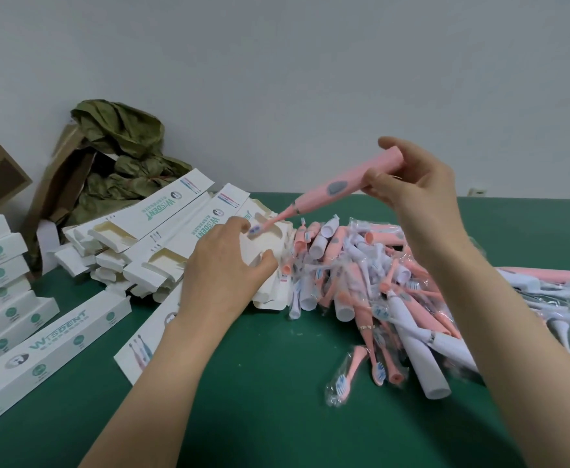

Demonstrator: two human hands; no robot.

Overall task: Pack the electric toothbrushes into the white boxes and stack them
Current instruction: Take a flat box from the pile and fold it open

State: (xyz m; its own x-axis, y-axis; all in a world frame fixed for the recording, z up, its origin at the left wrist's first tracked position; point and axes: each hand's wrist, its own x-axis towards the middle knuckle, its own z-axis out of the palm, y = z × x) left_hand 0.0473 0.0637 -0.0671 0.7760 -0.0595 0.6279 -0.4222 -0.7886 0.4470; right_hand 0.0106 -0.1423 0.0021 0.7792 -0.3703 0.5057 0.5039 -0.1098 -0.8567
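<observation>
Diffuse, even light, moderately bright. Faint soft shadows on green table (276, 383), lower centre. Wide-angle bowing at frame edges; overall slightly soft.

Green table (260, 400), white boxes (50, 346), flat cartons (162, 228), toothbrush heap (378, 298), paper bag (108, 170).

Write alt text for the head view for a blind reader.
The right hand pinches a pink toothbrush, its brush head aimed at an open white box gripped by the left hand. Toothbrushes lie piled on the green table; closed boxes stack at left.
</observation>
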